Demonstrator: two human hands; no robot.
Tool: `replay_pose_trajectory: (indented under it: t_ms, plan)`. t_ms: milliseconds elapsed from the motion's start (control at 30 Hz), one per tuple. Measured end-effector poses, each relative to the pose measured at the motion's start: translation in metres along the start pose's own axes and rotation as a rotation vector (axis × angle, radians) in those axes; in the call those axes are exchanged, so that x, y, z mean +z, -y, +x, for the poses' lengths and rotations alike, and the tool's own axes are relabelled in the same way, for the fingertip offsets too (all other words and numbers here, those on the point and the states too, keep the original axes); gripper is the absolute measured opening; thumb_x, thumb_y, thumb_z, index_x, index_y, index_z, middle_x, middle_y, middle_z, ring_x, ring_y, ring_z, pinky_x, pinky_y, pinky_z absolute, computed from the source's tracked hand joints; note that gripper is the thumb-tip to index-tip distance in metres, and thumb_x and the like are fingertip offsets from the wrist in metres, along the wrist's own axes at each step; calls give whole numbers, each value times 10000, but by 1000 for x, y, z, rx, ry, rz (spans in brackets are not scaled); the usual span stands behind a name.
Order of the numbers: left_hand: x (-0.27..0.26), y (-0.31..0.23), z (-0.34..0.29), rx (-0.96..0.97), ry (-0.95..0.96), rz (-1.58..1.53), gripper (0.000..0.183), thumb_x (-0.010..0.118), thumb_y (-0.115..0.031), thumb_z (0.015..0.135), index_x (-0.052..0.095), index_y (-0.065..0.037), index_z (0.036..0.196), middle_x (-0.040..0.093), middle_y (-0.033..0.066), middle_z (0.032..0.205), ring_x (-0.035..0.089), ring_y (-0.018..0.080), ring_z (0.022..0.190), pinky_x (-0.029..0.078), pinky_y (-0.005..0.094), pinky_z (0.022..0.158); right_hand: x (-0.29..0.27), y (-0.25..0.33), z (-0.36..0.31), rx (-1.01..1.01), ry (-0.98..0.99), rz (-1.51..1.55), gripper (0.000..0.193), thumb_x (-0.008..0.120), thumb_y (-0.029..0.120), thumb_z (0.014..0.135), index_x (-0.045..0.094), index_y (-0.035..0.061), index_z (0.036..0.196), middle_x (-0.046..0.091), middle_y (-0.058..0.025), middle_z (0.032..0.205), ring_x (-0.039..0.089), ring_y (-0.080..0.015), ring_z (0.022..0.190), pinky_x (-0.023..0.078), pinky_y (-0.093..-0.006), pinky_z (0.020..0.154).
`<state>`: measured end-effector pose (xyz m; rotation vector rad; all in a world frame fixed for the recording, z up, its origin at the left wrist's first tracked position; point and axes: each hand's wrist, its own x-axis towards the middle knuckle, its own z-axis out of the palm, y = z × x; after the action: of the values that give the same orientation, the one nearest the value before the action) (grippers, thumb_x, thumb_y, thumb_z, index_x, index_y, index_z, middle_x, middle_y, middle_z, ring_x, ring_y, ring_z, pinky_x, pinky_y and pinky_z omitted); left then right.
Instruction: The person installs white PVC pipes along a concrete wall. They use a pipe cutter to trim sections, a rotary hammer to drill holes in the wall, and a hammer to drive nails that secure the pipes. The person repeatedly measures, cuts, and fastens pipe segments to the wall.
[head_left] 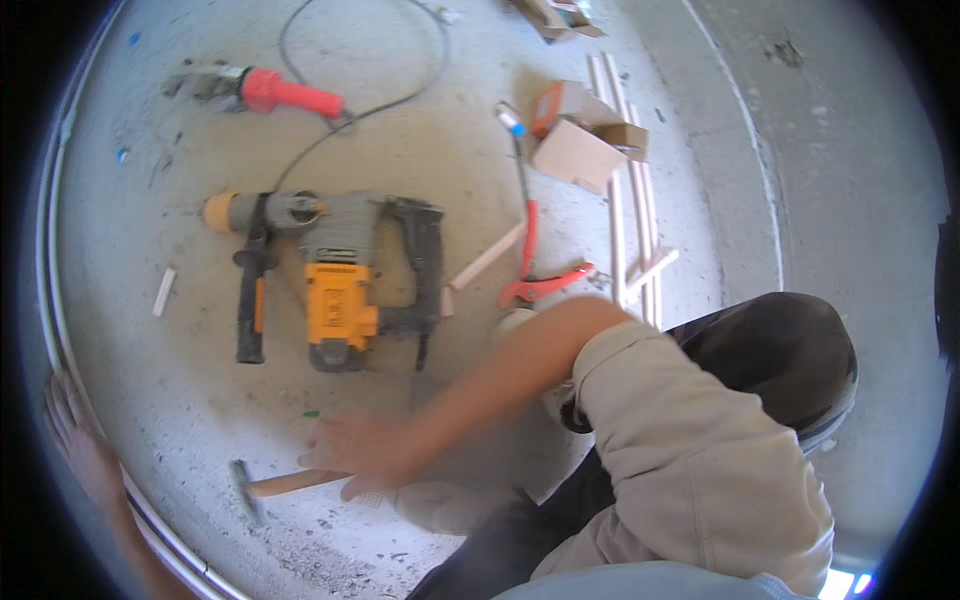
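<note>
My right hand (pixel 360 450), blurred by motion, reaches across my body to the lower left and closes around the wooden handle of a hammer (pixel 285 484) lying on the concrete floor; its metal head points left. My left hand (pixel 72 428) is at the far left edge, fingers spread, resting against a white conduit (pixel 150 520) that runs along the base of the wall. My beige sleeve (pixel 700 460) and dark-trousered knee (pixel 790 350) fill the lower right.
A grey, yellow and black rotary hammer drill (pixel 335 275) lies just beyond the hammer. Farther back are a red power tool (pixel 285 93) with its cable, red-handled cutters (pixel 530 270), short white pipe pieces (pixel 487 256), long white pipes (pixel 632 200) and cardboard boxes (pixel 578 150).
</note>
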<state>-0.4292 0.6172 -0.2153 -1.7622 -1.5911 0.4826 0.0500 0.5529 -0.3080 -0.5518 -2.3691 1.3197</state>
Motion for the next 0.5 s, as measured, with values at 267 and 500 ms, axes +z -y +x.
replay_pose_trajectory:
  t_ms: [267, 500]
  plan:
    - [-27, -15, 1, -106, 446, 219, 567, 438, -174, 1023, 411, -152, 1589, 340, 106, 1679, 298, 319, 1554, 243, 533, 1267, -386, -148, -105, 505, -728, -603, 250, 577, 250, 998, 630, 27, 1098, 699, -205, 1041, 659, -391, 1014, 513, -522, 861]
    - [-1, -12, -10, -166, 222, 31, 636, 521, -43, 916, 472, -146, 1541, 408, 118, 1624, 345, 328, 1521, 281, 556, 1232, -474, -249, -197, 1101, -422, -755, 323, 650, 243, 916, 755, 66, 1164, 743, -220, 1133, 701, -432, 1059, 549, -505, 920]
